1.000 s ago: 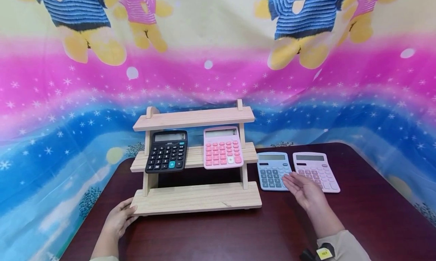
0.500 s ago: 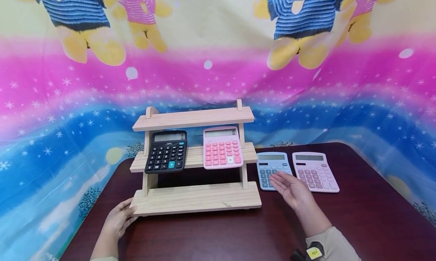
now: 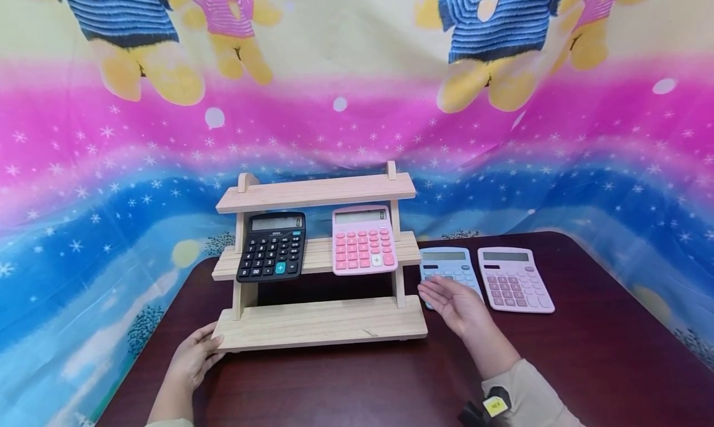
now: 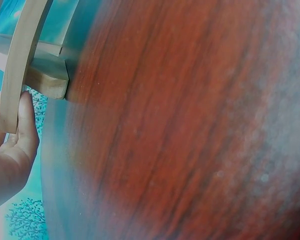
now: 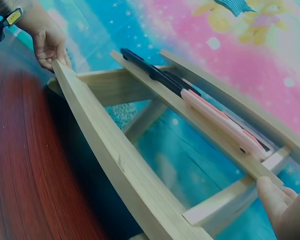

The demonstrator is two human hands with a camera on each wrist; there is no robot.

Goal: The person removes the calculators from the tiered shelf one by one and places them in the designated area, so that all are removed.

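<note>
A three-tier wooden display shelf point(image 3: 323, 325) stands on the table, and my left hand point(image 3: 192, 357) grips the left end of its lowest board. The left wrist view has that hand point(image 4: 15, 150) with fingers on both sides of the board. On the middle tier a black calculator point(image 3: 271, 247) and a pink calculator point(image 3: 364, 240) lean side by side, both displays reading 0. My right hand point(image 3: 458, 307) is held with straight fingers, palm turned up and inward, beside the shelf's right end. It overlaps the lower part of a light blue calculator point(image 3: 446, 258) and holds nothing.
A pale pink calculator point(image 3: 515, 278) lies flat on the dark red-brown table point(image 3: 334, 390), right of the blue one. Behind the table hangs a colourful printed cloth point(image 3: 340, 136) with bears and snowflakes.
My right hand has moved left, from the pale pink calculator across the blue one toward the shelf's right end. My left hand stays on the lowest board.
</note>
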